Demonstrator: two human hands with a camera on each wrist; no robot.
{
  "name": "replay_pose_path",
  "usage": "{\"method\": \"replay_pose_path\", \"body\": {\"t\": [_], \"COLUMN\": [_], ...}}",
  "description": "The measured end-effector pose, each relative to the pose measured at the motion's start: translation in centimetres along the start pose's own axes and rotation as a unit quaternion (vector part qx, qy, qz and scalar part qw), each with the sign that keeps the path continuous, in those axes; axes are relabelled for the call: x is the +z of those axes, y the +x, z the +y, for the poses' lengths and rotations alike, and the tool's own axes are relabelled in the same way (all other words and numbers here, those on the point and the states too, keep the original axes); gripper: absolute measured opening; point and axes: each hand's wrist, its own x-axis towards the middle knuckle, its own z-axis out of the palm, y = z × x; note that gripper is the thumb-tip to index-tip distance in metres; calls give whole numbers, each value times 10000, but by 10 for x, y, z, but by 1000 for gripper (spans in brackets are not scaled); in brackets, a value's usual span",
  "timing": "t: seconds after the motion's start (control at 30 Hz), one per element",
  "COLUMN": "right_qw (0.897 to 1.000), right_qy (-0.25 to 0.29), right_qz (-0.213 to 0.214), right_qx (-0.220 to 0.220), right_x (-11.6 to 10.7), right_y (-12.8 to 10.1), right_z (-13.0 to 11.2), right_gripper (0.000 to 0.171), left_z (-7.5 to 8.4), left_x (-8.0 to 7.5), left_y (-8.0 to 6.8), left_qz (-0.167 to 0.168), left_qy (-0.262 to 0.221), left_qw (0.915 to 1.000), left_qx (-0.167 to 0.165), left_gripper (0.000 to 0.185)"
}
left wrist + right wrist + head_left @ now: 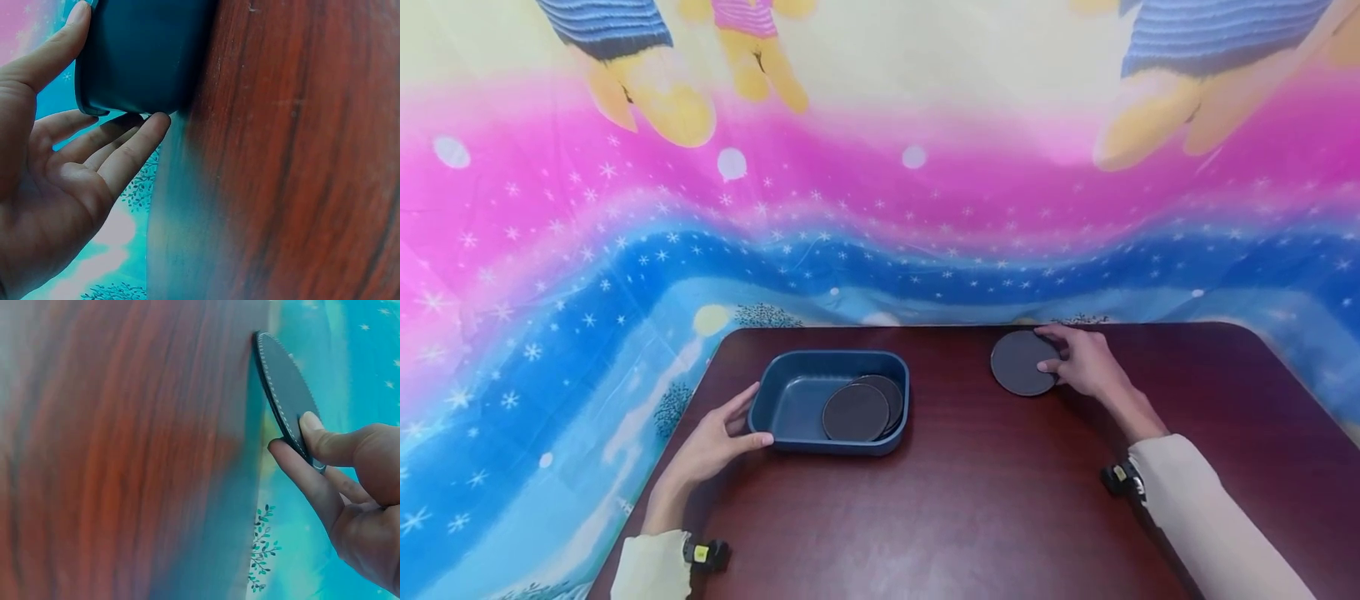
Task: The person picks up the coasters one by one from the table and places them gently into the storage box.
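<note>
A dark round coaster [1021,364] with pale stitching round its edge is pinched by my right hand [1082,360] at its right side. In the right wrist view the thumb lies on one face of this coaster [284,387] and the fingers on the other; it is held off the table. My left hand [718,442] holds the left end of a dark blue rectangular container [831,447], thumb at the near left corner, fingers along the left side. Inside the container, two round coasters [854,412] overlap at the right end.
Both hands are over a dark red-brown wooden table [970,500] with rounded far corners. A colourful printed cloth [880,192] hangs behind the table and along its sides. Black wrist cameras [707,554] sit at both sleeves.
</note>
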Motion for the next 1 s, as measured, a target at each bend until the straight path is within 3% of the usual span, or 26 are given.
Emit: {"method": "replay_pose_path", "body": {"t": [0.47, 1.0], "right_qw": [9908, 9744], "right_qy": [1247, 2157], "right_qz": [7, -84], "right_qx": [521, 624], "right_x": [2, 0], "right_y": [-31, -36], "right_z": [0, 3], "right_gripper": [59, 59], "left_z": [-4, -2], "left_x": [2, 3], "left_y": [2, 1], "left_qz": [46, 42], "left_qy": [66, 11], "left_qw": [10000, 10000], "left_qx": [-38, -43], "left_gripper": [95, 96]}}
